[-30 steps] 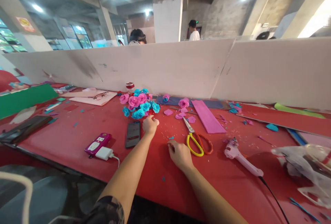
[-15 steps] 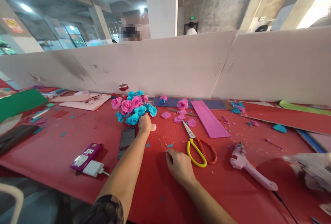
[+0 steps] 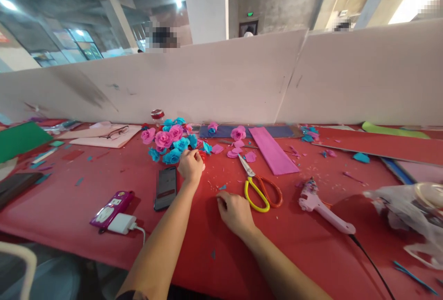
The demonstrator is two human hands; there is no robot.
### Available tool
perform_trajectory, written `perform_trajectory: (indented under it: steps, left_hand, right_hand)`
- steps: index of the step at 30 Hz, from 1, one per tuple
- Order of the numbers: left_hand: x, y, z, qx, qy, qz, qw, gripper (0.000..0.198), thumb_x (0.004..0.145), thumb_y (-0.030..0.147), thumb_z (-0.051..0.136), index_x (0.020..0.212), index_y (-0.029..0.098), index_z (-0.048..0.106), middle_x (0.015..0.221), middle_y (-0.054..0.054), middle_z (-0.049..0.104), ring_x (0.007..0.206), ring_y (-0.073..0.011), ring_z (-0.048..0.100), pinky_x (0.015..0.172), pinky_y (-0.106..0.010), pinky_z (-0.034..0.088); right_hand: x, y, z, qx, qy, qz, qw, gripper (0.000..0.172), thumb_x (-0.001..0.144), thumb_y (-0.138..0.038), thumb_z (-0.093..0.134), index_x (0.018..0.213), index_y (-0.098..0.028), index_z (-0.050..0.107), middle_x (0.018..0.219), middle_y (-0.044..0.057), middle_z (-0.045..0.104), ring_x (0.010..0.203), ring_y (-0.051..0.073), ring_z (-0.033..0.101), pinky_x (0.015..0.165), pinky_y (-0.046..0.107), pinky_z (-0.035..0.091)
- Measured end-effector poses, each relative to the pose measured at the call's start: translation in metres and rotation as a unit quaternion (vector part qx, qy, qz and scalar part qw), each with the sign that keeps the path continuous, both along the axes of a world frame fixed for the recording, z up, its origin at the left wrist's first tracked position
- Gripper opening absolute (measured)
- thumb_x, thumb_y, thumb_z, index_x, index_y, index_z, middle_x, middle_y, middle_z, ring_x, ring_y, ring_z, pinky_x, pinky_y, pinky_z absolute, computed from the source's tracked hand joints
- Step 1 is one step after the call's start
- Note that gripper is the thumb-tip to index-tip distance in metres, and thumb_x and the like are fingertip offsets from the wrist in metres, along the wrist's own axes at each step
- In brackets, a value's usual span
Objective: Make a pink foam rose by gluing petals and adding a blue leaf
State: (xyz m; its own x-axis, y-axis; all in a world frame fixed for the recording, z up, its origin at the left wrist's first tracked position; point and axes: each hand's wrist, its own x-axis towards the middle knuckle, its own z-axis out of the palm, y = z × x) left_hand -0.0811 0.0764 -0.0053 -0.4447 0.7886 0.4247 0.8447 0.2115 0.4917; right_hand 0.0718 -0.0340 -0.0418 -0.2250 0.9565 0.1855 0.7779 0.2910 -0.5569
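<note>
My left hand (image 3: 191, 168) is pinched closed at the right edge of a bunch of pink and blue paper flowers (image 3: 169, 139). A small blue paper flower (image 3: 206, 147) sticks out from its fingertips, a little apart from the bunch; its stem is hidden. A bit of red shows beside these fingers. My right hand (image 3: 237, 212) rests on the red table, fingers loosely curled, with nothing visible in it. Scissors (image 3: 256, 194) with one yellow and one orange handle lie just right of it. A dark phone (image 3: 166, 188) lies below the bunch.
A pink glue gun (image 3: 323, 210) with a black cord lies at right, near a crumpled plastic bag (image 3: 404, 212). A magenta paper strip (image 3: 273, 150) and loose petals (image 3: 234, 153) lie behind the scissors. A purple device (image 3: 112, 210) with a white plug is at left. A white partition (image 3: 214, 83) stands behind.
The blue flower at my left hand has come away to the right of the bunch. My right hand stays curled on the table. The view has shifted slightly.
</note>
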Motion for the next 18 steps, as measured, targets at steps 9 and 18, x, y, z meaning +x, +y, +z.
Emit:
perform_trajectory:
  steps: [9, 18]
  left_hand:
    - [0.018, -0.028, 0.016, 0.084, -0.597, -0.101, 0.791, 0.031, 0.06, 0.03, 0.072, 0.087, 0.015, 0.07, 0.075, -0.003, 0.067, 0.058, -0.0103, 0.056, 0.052, -0.021, 0.041]
    - [0.031, -0.046, 0.026, 0.001, -0.751, -0.183, 0.634, 0.018, 0.058, 0.018, 0.072, 0.074, 0.015, 0.067, 0.069, -0.001, 0.066, 0.055, -0.0075, 0.056, 0.043, -0.016, 0.035]
  right_hand:
    - [0.008, 0.018, 0.013, 0.033, 0.298, -0.103, 0.948, 0.027, 0.079, -0.021, 0.046, 0.096, -0.016, 0.066, 0.081, 0.004, 0.064, 0.061, 0.013, 0.055, 0.061, 0.024, 0.044]
    - [0.007, 0.047, 0.017, 0.031, 0.372, -0.077, 0.924, 0.04, 0.071, -0.017, 0.057, 0.111, -0.018, 0.061, 0.088, 0.001, 0.055, 0.055, 0.007, 0.045, 0.057, 0.021, 0.043]
